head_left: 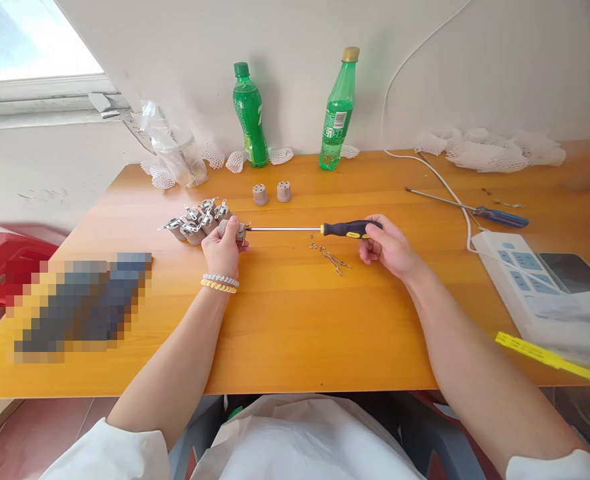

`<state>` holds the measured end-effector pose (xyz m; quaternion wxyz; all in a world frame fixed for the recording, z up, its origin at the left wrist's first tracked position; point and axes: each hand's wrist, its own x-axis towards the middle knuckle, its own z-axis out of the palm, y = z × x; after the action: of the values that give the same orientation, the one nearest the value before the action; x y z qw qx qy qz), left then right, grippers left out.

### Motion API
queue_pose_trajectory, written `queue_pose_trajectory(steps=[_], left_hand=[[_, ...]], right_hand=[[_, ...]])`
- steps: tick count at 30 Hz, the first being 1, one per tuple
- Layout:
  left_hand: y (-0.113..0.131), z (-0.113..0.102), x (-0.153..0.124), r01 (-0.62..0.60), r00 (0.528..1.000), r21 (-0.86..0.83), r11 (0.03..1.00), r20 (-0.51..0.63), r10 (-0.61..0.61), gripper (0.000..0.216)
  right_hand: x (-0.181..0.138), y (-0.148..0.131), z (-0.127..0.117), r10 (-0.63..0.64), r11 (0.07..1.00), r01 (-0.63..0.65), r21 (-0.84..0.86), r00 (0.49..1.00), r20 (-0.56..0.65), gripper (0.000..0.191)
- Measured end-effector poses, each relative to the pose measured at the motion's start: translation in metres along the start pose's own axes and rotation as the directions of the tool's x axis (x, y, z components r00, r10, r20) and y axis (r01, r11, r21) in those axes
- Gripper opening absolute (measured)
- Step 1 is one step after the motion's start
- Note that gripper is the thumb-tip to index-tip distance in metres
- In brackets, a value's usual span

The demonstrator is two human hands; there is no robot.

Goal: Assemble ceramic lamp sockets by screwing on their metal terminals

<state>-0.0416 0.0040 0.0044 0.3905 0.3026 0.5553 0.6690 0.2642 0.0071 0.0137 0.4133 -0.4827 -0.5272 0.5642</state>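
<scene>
Orange wood table [295, 320] against a white wall, window off to the left. Landmark: the screwdriver [315, 229], lying level across mid-table.

Left hand [223, 248] sits at the tip end, fingers curled tight around a small grey plug [235, 229]; thumb on top pins it. Right hand [389, 248] is at the handle end, fingertips pinching the black-yellow grip, rest of the fingers loosely curled. Blade tip meets the plug's face; whether it is seated in a screw head is too small to tell.

Just behind the tip, touching the left hand: a pile of finished plugs [195, 220] with metal clips. Behind the shaft: two bare plugs [272, 193], upright. Just in front of the shaft: loose screws and clips [331, 257]. Well behind: two green bottles [295, 110]. Right of the handle: a second, blue driver [475, 210], a white cable and a power strip [515, 273].

To do it well, my read:
- keep the shaft in line with the screw axis, no tilt, or the tip cams out
- push lightly along the shaft while turning
- brace the left wrist on the table so the plug can't rotate
- keep the elbow off the loose screws; they roll
</scene>
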Motion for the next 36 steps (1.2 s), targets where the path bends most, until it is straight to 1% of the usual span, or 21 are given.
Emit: queue_pose_trajectory(steps=[1, 3, 4, 6, 7, 9, 11, 13, 15, 17, 19, 20, 22, 24, 26, 28, 30, 33, 34, 36], left_hand=[[0.0000, -0.0001, 0.0001, 0.001, 1.000, 0.000, 1.000, -0.001, -0.001, 0.035], [-0.0001, -0.0002, 0.0003, 0.001, 1.000, -0.003, 1.000, -0.001, -0.001, 0.035], [-0.0002, -0.0002, 0.0004, -0.001, 1.000, -0.004, 1.000, -0.001, 0.001, 0.035], [-0.0003, -0.0003, 0.0006, -0.004, 1.000, -0.006, 1.000, 0.001, 0.004, 0.035], [-0.0004, -0.0003, 0.0007, -0.004, 1.000, -0.006, 1.000, 0.000, 0.004, 0.035], [-0.0005, -0.0003, 0.0009, -0.002, 1.000, -0.008, 1.000, -0.009, 0.002, 0.034], [-0.0004, -0.0001, 0.0010, -0.001, 1.000, -0.011, 1.000, -0.017, 0.000, 0.033], [-0.0001, 0.0001, 0.0010, 0.001, 1.000, -0.015, 1.000, -0.023, -0.002, 0.033], [0.0003, 0.0000, 0.0012, 0.003, 1.000, -0.022, 1.000, -0.026, -0.004, 0.032], [0.0006, -0.0004, 0.0018, 0.000, 1.000, -0.028, 1.000, -0.026, 0.000, 0.032], [0.0005, -0.0009, 0.0024, -0.005, 1.000, -0.031, 1.000, -0.026, 0.005, 0.032], [0.0004, -0.0011, 0.0027, -0.007, 1.000, -0.031, 1.000, -0.026, 0.007, 0.032], [0.0002, -0.0012, 0.0029, -0.008, 1.000, -0.029, 1.000, -0.026, 0.007, 0.033], [0.0003, -0.0009, 0.0025, -0.004, 1.000, -0.025, 1.000, -0.022, 0.003, 0.033], [0.0007, -0.0003, 0.0016, 0.004, 1.000, -0.020, 1.000, -0.017, -0.005, 0.033], [0.0012, 0.0002, 0.0006, 0.014, 1.000, -0.020, 1.000, -0.007, -0.014, 0.033], [0.0017, 0.0005, 0.0000, 0.016, 1.000, -0.026, 1.000, -0.002, -0.016, 0.033], [0.0024, 0.0006, -0.0002, 0.007, 1.000, -0.037, 0.999, -0.007, -0.008, 0.033], [0.0026, 0.0006, -0.0001, 0.004, 1.000, -0.040, 0.999, -0.009, -0.004, 0.032], [0.0029, 0.0008, 0.0000, 0.002, 1.000, -0.047, 0.999, -0.011, -0.003, 0.032]], right_hand=[[0.0001, 0.0011, -0.0002, -0.008, 0.998, 0.006, -0.064, 1.000, -0.029, 0.033], [0.0007, 0.0037, -0.0009, -0.011, 0.983, -0.004, -0.181, 0.997, -0.079, 0.044], [0.0012, 0.0047, -0.0014, -0.001, 0.979, -0.017, -0.203, 0.996, -0.088, 0.050], [0.0019, 0.0048, -0.0016, 0.027, 0.990, -0.033, -0.140, 0.999, -0.046, 0.053], [0.0021, 0.0040, -0.0014, 0.033, 0.997, -0.033, -0.074, 0.999, -0.005, 0.050], [0.0018, 0.0013, -0.0002, 0.022, 0.999, -0.025, 0.046, 0.998, 0.055, 0.037], [0.0011, -0.0009, 0.0012, 0.016, 0.997, -0.021, 0.080, 0.998, 0.061, 0.033], [0.0002, -0.0011, 0.0016, 0.010, 0.999, -0.012, 0.031, 0.999, 0.037, 0.032], [-0.0004, 0.0011, 0.0007, -0.019, 0.997, 0.020, -0.081, 1.000, 0.016, 0.032], [-0.0005, 0.0041, -0.0010, -0.048, 0.977, 0.048, -0.208, 0.999, 0.002, 0.041], [-0.0003, 0.0062, -0.0022, -0.051, 0.959, 0.050, -0.279, 0.999, 0.002, 0.049], [-0.0002, 0.0064, -0.0023, -0.045, 0.961, 0.045, -0.271, 0.999, 0.008, 0.051], [-0.0001, 0.0049, -0.0017, -0.030, 0.985, 0.036, -0.166, 0.999, 0.038, 0.048], [-0.0002, 0.0019, -0.0004, -0.026, 1.000, 0.027, -0.010, 0.997, 0.076, 0.036], [-0.0003, -0.0003, 0.0007, -0.027, 0.996, 0.021, 0.086, 0.997, 0.077, 0.029], [-0.0004, -0.0003, 0.0010, -0.031, 0.997, 0.028, 0.066, 0.999, 0.039, 0.029], [0.0000, 0.0020, 0.0005, -0.038, 0.998, 0.037, -0.045, 0.999, -0.017, 0.032], [0.0009, 0.0060, -0.0008, -0.027, 0.977, 0.013, -0.211, 0.998, -0.064, 0.048], [0.0012, 0.0064, -0.0011, -0.013, 0.976, -0.001, -0.220, 0.998, -0.061, 0.052], [0.0015, 0.0052, -0.0011, 0.007, 0.991, -0.008, -0.132, 1.000, -0.009, 0.053]])
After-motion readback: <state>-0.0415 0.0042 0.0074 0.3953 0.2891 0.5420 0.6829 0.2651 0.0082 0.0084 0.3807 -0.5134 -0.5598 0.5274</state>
